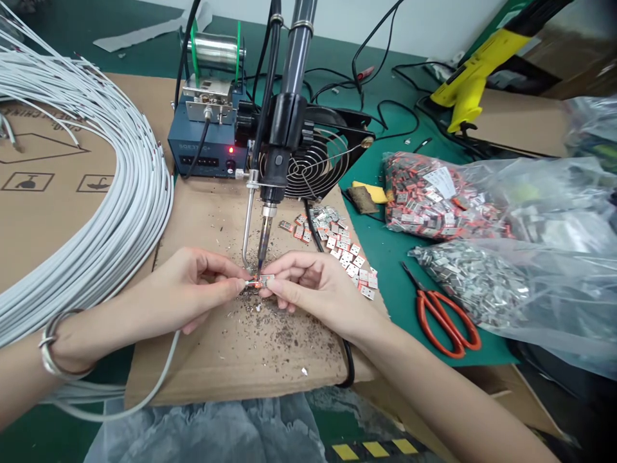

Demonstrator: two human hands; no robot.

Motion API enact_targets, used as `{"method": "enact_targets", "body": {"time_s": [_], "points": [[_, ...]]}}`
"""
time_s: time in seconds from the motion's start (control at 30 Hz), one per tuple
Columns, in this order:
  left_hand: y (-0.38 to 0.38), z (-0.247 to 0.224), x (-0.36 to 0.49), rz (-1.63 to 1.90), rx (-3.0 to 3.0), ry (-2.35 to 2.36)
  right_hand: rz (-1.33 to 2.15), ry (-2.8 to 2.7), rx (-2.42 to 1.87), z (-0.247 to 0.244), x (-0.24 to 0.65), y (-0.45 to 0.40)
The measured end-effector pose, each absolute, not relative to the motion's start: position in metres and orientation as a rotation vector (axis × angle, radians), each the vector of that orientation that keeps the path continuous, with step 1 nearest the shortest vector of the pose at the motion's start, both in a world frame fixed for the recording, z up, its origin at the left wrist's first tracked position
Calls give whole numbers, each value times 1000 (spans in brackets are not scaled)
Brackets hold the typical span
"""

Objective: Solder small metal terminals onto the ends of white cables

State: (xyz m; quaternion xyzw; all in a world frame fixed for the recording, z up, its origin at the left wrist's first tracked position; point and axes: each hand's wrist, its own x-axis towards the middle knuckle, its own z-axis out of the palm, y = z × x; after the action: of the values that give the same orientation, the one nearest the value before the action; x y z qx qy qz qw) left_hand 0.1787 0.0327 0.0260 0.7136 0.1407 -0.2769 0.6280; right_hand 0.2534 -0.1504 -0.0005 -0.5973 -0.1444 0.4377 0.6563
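Between the fingertips of my right hand (308,283) is a small USB connector (267,280) with a silver shell and an orange-red part. My left hand (202,286) pinches the end of a white cable (168,360), which loops down below the wrist. The cable's end meets the orange-red side of the connector. Directly above that joint stands the tip of a mounted soldering iron (265,238), pointing down at it. A thin bent metal feed tube (247,225) comes down beside the iron, its end close to the joint. Whether the tip touches is too small to tell.
Loose USB connectors (344,247) lie right of the iron. A blue solder feeder (207,145) with a solder spool (216,51) and a black fan (313,161) stand behind. Red-handled scissors (443,321) and bags of parts (434,199) are right; coiled white cables (139,180) left.
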Motion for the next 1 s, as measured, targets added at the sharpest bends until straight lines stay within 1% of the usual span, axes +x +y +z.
{"method": "enact_targets", "body": {"time_s": [0.3,0.67,1.0], "points": [[33,24,177,-640,1607,361,982,-348,-1314,-1,253,-151],[33,23,177,-669,1647,383,959,-326,-1382,1,251,-148],[28,33,178,-704,1648,457,964,-352,-1369,1,252,-150]]}}
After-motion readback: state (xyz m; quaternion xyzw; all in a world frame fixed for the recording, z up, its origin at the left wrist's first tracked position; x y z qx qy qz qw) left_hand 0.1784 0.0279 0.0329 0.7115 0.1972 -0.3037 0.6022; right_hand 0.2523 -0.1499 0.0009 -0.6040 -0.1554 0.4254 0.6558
